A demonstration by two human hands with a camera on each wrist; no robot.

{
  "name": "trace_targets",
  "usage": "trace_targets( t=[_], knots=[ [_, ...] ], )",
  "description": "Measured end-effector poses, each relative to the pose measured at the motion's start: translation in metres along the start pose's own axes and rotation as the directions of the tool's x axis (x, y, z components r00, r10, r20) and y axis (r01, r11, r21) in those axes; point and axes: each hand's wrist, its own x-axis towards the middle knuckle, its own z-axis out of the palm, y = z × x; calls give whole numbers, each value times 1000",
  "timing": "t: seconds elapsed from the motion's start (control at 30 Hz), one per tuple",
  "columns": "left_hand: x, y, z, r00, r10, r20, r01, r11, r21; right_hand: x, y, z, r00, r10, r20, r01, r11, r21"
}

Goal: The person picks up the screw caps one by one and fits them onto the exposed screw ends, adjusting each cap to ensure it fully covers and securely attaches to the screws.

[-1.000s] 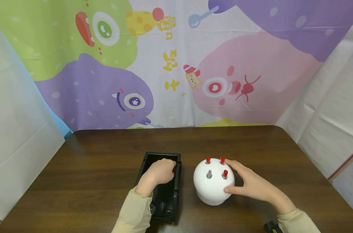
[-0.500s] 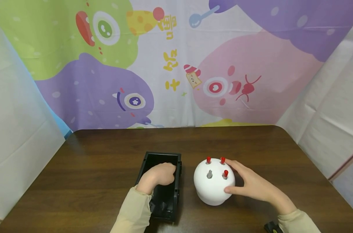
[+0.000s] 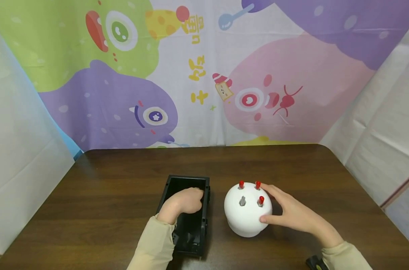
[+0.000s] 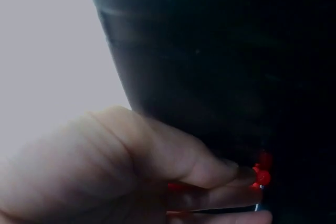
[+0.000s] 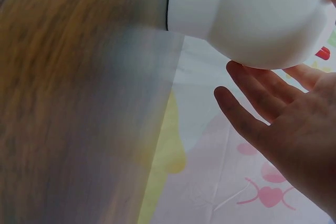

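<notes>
A white round-topped object (image 3: 246,223) stands on the table in the head view. Several short grey studs rise from its top; a red cap (image 3: 261,199) sits on most, while one stud (image 3: 242,201) is bare grey. My right hand (image 3: 292,213) holds its right side, thumb in front and fingers behind. In the right wrist view those fingers (image 5: 257,95) reach along its curved side. My left hand (image 3: 184,202) is down inside a black tray (image 3: 204,240). Its thumb and fingers come together close to small red pieces (image 4: 262,177); I cannot tell whether one is held.
The tray and the white object stand side by side on a brown wooden table (image 3: 106,210). Near the right sleeve lies a small black item (image 3: 315,262). A cartoon-printed curtain (image 3: 204,127) hangs behind the table, with white sheets at both sides.
My left hand has shifted slightly within the tray, and the red bit seen by its fingertips a second ago is now out of sight in the head view. The right hand keeps its place.
</notes>
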Motion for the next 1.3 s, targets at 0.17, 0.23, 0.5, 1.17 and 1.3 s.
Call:
trace_targets(
  t=[0.17, 0.23, 0.5, 1.17, 1.3],
  knots=[
    [1, -1, 1, 1000, -12, 3, 12, 1000, 0, 1, 0, 0, 1000, -1, 1, 1, 1000, 2],
    [1, -1, 1, 1000, -14, 5, 14, 1000, 7, 1, 0, 0, 1000, 0, 3, 0, 1000, 0],
    [-4, -2, -3, 999, -37, 14, 37, 999, -30, 1, 1, 0, 1000, -1, -3, 1, 1000, -1],
    [-2, -2, -2, 999, -39, 16, 38, 999, 35, 0, 1, 0, 1000, 3, -4, -3, 1000, -6],
    [-4, -2, -2, 999, -45, 11, 45, 999, 9, -1, 1, 0, 1000, 5, 1, -5, 1000, -1]
  ],
)
